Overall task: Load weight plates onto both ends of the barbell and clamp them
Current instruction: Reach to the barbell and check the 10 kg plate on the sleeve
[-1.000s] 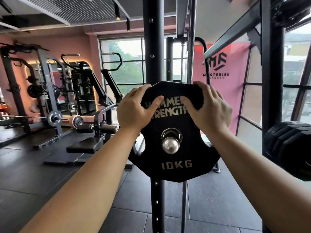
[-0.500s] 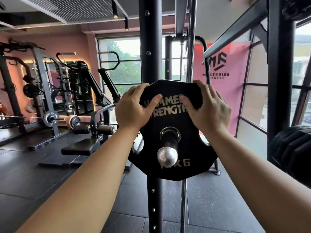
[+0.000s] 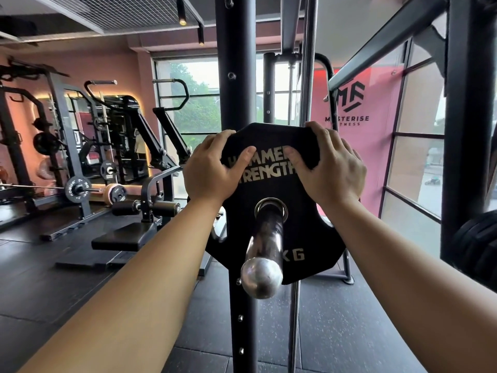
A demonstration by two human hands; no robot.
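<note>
Step in hand: seating a plate on this end of the bar. Your left grip [image 3: 208, 170] and right grip [image 3: 330, 170] both hold the upper edge of the black Hammer Strength weight plate [image 3: 304, 211]. The fingers [image 3: 223, 137] are hooked over the top rim and the thumbs lie on the lettered face, so both grips are closed on the plate. The plate is upright, face toward you, already threaded on the chrome barbell sleeve [image 3: 266, 238]. The sleeve passes through the centre hole and its rounded end sticks out toward you, covering part of the "KG" marking. The plate sits just in front of the black rack upright [image 3: 234, 76]. You cannot tell whether it is home against the sleeve's inner shoulder, since the back of the plate is hidden. Judged progress: early. This end has one plate on and no clamp is visible anywhere in view; the far end of the bar is out of view. Next move, likely: push square along the sleeve until the plate stops, without tilting it so the hole doesn't bind, then let go and fetch a clamp. A dark ribbed stack [image 3: 478, 246] at the right edge is probably more plates, too cropped to be sure.
</note>
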